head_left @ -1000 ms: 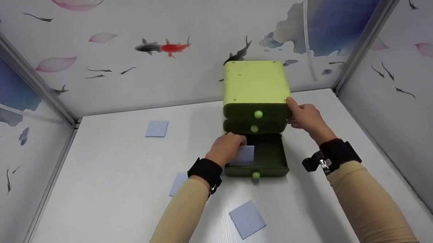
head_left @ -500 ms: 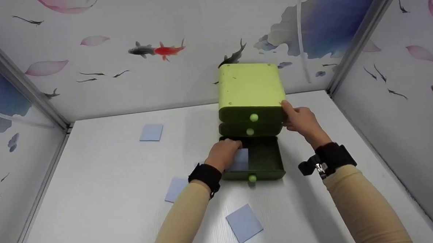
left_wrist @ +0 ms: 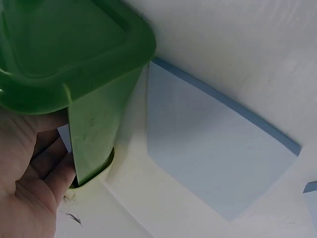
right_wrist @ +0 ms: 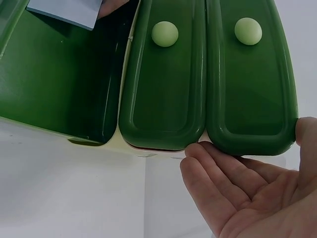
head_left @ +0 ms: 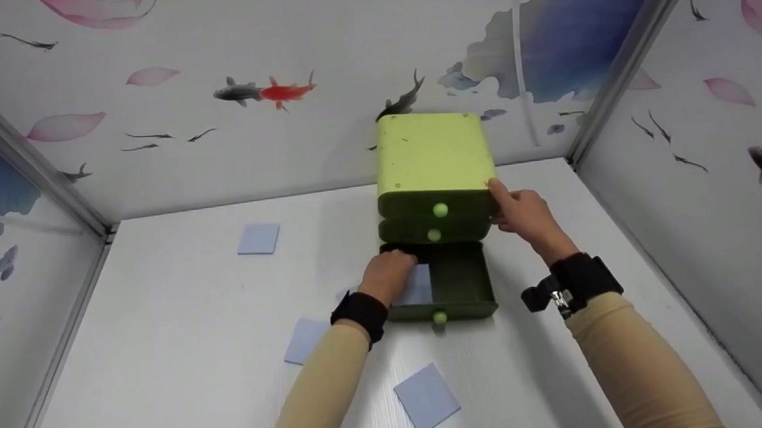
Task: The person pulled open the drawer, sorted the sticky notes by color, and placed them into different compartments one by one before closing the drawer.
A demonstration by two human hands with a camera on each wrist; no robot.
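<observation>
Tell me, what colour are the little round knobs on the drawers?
Pale green knobs, lighter than the dark green drawers; clearest in the right wrist view.

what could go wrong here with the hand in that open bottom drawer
The left hand is inside the open bottom drawer with a blue square; pushing the drawer in now could trap its fingers or crease the square. The right hand only rests its straight fingers against the side of the green drawer unit, so a knock might shift the unit. A loose blue square near the table's front could be swept off by a sleeve.

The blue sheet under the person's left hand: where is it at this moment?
In the head view, the blue sheet lies inside the open bottom drawer of the green drawer unit, at its left side, under the left hand.
</observation>
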